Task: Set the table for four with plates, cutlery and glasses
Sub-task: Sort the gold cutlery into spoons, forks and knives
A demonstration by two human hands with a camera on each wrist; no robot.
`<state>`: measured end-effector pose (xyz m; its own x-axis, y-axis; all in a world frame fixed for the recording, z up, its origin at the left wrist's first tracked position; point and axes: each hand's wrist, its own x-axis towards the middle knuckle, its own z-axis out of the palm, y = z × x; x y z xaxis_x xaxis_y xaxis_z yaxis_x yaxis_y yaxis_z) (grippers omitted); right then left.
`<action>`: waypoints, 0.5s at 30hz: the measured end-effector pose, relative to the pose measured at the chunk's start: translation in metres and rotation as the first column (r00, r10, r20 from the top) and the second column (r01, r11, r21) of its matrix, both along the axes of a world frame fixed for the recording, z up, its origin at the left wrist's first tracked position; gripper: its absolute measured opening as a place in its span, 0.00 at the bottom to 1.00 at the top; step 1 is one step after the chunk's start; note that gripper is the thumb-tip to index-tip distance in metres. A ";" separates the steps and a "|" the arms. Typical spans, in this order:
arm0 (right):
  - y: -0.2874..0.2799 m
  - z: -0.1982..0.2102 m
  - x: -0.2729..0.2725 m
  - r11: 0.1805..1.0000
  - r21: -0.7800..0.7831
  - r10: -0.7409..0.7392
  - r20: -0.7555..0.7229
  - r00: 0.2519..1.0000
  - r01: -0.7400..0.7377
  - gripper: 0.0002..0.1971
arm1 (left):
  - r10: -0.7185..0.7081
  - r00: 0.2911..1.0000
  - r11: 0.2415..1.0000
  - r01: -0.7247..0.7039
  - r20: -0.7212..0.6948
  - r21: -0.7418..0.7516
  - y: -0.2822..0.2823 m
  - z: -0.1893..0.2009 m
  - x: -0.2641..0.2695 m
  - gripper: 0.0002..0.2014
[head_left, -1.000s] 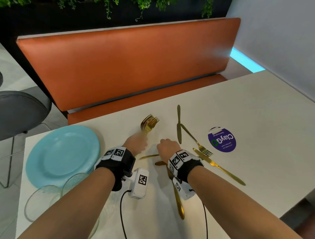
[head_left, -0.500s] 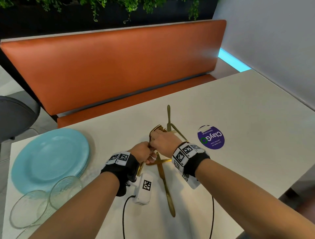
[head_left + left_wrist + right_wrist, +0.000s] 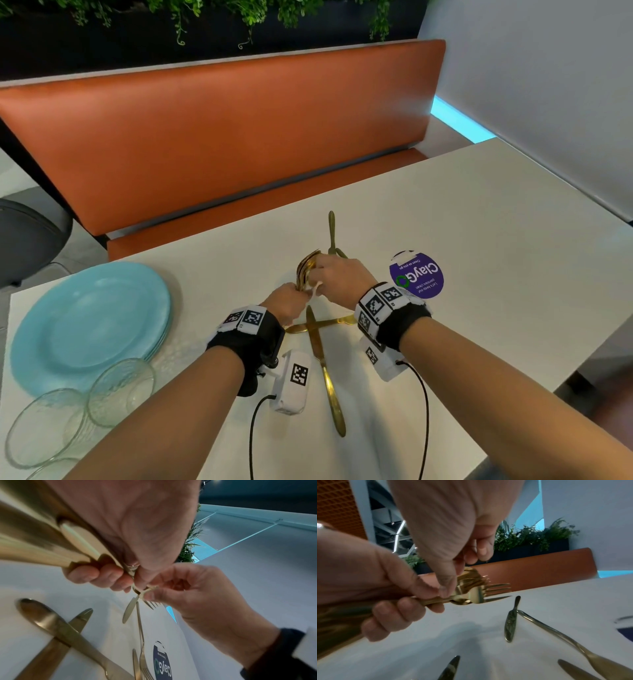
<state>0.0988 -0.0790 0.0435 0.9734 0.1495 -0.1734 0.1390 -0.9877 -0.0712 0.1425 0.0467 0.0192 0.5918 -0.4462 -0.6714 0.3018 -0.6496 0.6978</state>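
Note:
My left hand point(image 3: 295, 297) grips a bundle of gold forks point(image 3: 306, 270) by the handles, just above the white table point(image 3: 479, 240). My right hand point(image 3: 317, 280) meets it from the right. Its thumb and fingers pinch one fork point(image 3: 148, 589) near the head of the bundle point(image 3: 471, 591). Two gold knives point(image 3: 322, 356) lie crossed below the hands. Another knife point(image 3: 331, 229) and a loose fork point(image 3: 556, 632) lie beyond and to the right. A stack of light blue plates point(image 3: 89, 322) sits at the left, with clear glasses point(image 3: 120, 387) in front of it.
A purple round sticker point(image 3: 416, 275) is on the tabletop right of my hands. An orange bench point(image 3: 222, 137) runs along the far side. A grey chair point(image 3: 27, 240) stands at the left, and a wall closes the right side.
My right hand left the cutlery lying on the table and came up to the fork bundle, where it now pinches a fork. My left hand kept its grip on the forks.

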 end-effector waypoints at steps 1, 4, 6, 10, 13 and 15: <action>-0.005 0.000 -0.001 0.997 0.039 -0.070 0.010 0.998 0.069 0.14 | 0.012 1.000 1.000 -0.012 -0.003 0.005 0.002 -0.002 0.002 0.14; -0.027 0.002 -0.003 0.935 0.101 -0.345 0.030 0.938 0.341 0.12 | 0.033 0.999 0.999 -0.033 -0.030 0.012 0.008 -0.001 0.005 0.14; -0.047 0.000 -0.004 0.844 0.064 -0.532 -0.036 0.846 0.533 0.13 | 0.045 0.999 0.999 -0.045 -0.015 0.020 0.011 -0.001 0.008 0.14; -0.077 -0.018 -0.005 0.672 -0.085 -0.737 -0.180 0.652 0.736 0.14 | 0.093 0.996 0.995 -0.094 -0.007 -0.021 0.014 -0.004 0.014 0.14; -0.080 -0.034 -0.005 0.630 -0.117 -0.768 -0.241 0.593 0.768 0.15 | 0.136 0.990 0.990 -0.137 -0.037 -0.045 0.013 -0.005 0.016 0.13; -0.077 -0.044 -0.003 0.631 -0.135 -0.769 -0.240 0.593 0.764 0.15 | 0.178 0.981 0.982 -0.182 -0.073 -0.052 0.012 -0.005 0.017 0.12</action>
